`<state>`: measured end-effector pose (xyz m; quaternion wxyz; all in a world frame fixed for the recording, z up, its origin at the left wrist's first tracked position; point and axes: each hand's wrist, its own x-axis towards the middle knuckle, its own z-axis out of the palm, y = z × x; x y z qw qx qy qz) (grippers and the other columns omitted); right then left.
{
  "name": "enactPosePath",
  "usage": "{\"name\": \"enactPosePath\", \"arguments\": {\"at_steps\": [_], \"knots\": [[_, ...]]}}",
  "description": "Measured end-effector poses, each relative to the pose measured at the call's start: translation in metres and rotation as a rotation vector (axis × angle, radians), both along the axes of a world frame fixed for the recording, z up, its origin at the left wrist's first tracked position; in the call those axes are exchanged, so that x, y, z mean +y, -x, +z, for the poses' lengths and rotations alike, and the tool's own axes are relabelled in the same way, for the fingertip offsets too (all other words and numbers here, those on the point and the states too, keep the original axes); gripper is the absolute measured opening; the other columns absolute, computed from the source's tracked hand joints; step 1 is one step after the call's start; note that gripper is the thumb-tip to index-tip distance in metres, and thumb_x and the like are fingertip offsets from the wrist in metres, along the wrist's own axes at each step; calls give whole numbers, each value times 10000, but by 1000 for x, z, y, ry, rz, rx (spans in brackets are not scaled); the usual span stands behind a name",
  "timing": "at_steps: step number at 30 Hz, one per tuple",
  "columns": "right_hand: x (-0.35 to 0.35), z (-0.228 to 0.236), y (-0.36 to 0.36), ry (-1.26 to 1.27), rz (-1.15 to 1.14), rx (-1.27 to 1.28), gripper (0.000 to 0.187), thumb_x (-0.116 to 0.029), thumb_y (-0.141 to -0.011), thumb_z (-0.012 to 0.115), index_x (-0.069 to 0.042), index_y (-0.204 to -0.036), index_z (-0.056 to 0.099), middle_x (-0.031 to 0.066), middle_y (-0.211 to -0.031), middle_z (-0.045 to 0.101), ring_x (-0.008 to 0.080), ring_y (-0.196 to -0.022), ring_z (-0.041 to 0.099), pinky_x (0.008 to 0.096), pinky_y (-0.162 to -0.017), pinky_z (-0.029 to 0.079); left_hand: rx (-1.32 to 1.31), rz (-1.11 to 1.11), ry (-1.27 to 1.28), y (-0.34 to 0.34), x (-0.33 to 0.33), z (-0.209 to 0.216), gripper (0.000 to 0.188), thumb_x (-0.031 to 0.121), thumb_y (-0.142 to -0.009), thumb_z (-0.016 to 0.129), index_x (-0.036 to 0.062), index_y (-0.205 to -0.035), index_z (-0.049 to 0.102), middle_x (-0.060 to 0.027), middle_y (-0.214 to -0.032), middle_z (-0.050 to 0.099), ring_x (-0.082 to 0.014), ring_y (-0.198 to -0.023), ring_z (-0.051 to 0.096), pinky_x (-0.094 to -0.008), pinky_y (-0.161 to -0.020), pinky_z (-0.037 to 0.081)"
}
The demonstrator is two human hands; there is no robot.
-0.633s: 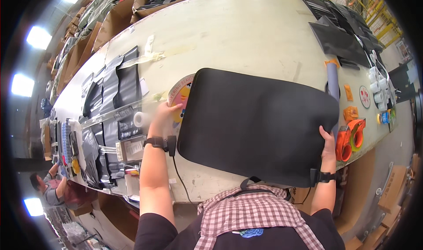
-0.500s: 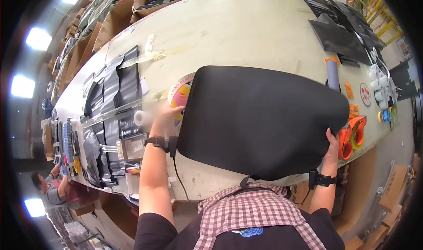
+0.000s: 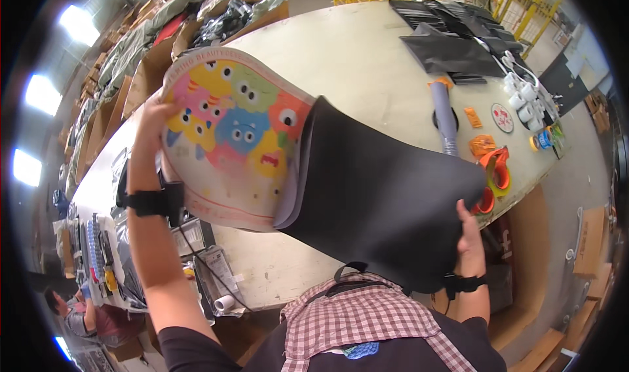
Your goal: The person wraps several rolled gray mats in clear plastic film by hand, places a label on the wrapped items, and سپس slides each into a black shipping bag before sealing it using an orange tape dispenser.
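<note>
A black plastic mailing bag slants across the middle of the view, its grey-lined mouth facing left. Out of that mouth sticks a flat, rounded mat printed with colourful cartoon monsters; its right part is hidden inside the bag. My left hand grips the mat's left edge, its fingers slightly blurred. At the bag's right end, my right hand holds the black plastic with the thumb on top, the other fingers partly hidden. Both mat and bag are raised over the pale worktable.
On the table's right lie orange-handled scissors, a grey roll, a round sticker and white rolls. Black bags are stacked at the far right. Cardboard boxes line the far left. A co-worker stands at lower left.
My left hand has moved left and up with the mat, and much more of its print now shows outside the bag's mouth. The bag's right end has shifted slightly left and down.
</note>
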<state>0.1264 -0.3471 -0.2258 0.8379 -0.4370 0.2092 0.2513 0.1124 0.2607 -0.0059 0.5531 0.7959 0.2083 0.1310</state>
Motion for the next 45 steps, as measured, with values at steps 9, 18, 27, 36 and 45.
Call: {"name": "enactPosePath", "arguments": {"at_steps": [9, 18, 27, 36, 45], "knots": [[9, -69, 22, 0, -138, 57, 432, -312, -884, 656, -7, -1177, 566, 121, -1160, 619, 274, -1054, 597, 453, -939, 473, -212, -120, -157, -9, -24, 143, 239, 138, -800, 609, -22, -976, 629, -87, -816, 669, -178, -651, 656, -293, -590, 529], [-4, -76, 35, 106, -196, 127, 434, -239, -876, 675, 18, -1199, 540, 121, -1152, 605, 259, -1062, 583, 434, -937, 468, -401, -56, -336, 12, -68, 192, 203, 162, -804, 581, -18, -875, 641, -137, -745, 654, -223, -637, 659, -330, -575, 520], [0, -36, 43, -24, -46, 32, 412, -224, -899, 638, 11, -1221, 534, 132, -1210, 584, 268, -1098, 571, 437, -959, 458, -36, -190, -1796, -39, -230, 7, 118, 122, -791, 552, 79, -707, 621, -82, -671, 620, -240, -616, 640, -358, -519, 490], [10, -32, 55, -29, -93, -104, 678, -574, -914, 482, -25, -1312, 466, 100, -1306, 534, 237, -1195, 511, 417, -989, 434, 54, -968, -555, 59, -441, -205, 267, 173, -848, 573, -19, -1011, 662, -200, -920, 651, -330, -724, 655, -414, -630, 520], [-7, -62, 42, 822, 281, -257, 497, -283, -845, 675, 90, -1155, 568, 182, -1093, 640, 296, -980, 630, 406, -855, 492, 1085, -862, 403, 157, -281, -253, 695, 598, -950, 342, -10, -1057, 662, -115, -864, 694, -185, -795, 684, -295, -731, 556]]}}
